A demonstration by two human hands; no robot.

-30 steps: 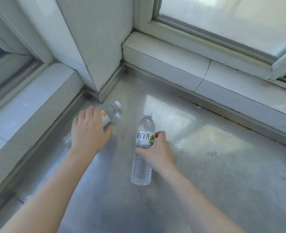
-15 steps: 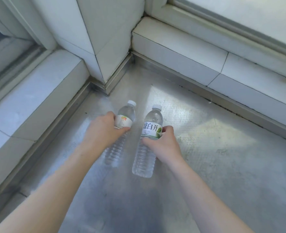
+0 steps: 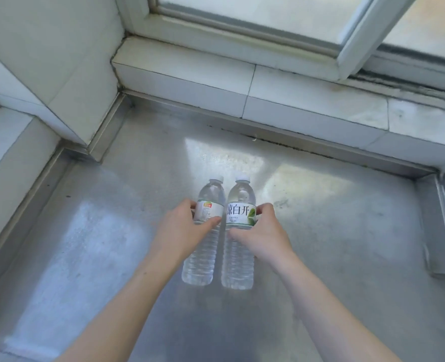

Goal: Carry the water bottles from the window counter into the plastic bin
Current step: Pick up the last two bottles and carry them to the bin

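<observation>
Two water bottles are held side by side over the metal counter (image 3: 320, 231), their white caps pointing away toward the window. The left bottle (image 3: 203, 246) is clear and ribbed, with a white label carrying a small red and yellow mark; the writing on that label is too small to be read. It is grasped at the label by the left hand (image 3: 179, 233), with the thumb laid across the label's lower edge and the fingers curled round the far side. The right bottle (image 3: 238, 252) is also clear and ribbed, and its white label bears the large dark characters 凉白开 beside a green leaf picture, with lines of finer print underneath that cannot be made out. It is grasped at the label by the right hand (image 3: 263, 236), the thumb pressed just under the label and a fingertip seen at the label's right edge. The two bottles are nearly touching along their sides. Whether their bases rest on the counter or are lifted just clear of it cannot be told.

The counter is of dull, scuffed metal with bright patches of light on it. It is bordered at the back and left by a white tiled ledge (image 3: 190, 84), above which a window frame (image 3: 346, 48) is set. A metal bracket (image 3: 441, 231) is seen at the counter's right edge.
</observation>
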